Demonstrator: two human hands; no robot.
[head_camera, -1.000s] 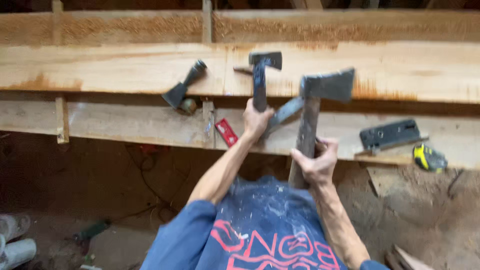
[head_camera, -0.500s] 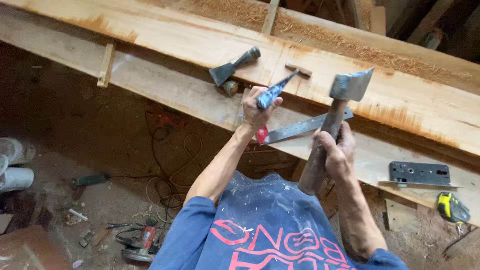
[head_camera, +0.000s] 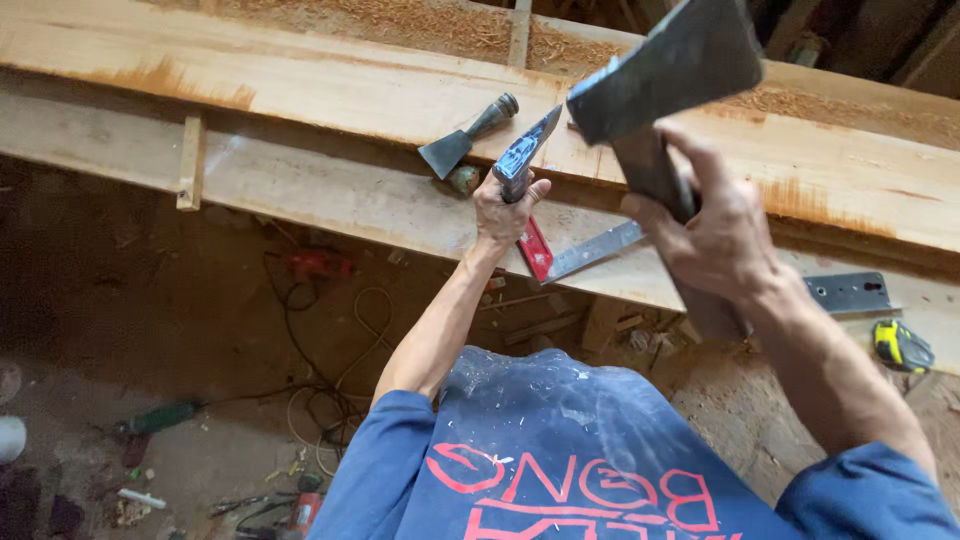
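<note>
Landmark: square (head_camera: 585, 250) on plank (head_camera: 300, 85). Small hatchet (head_camera: 465, 140) lies left-behind it, lock plate (head_camera: 848, 292) right, tape measure (head_camera: 903, 345) farther right, chisel (head_camera: 522, 160) just behind.

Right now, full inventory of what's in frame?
Planks: two, pale wood, across top.
Hatchet: one, grey head, raised in right hand.
Chisel: one, steel, in left hand.
Small hatchet: one, dark, lying on upper plank.
Square: one, red and steel, lower plank.
Metal plate: one, grey, right.
Tape measure: one, yellow-black, right.
Cables: floor.
Left hand: gripping chisel.
Right hand: gripping hatchet.
</note>
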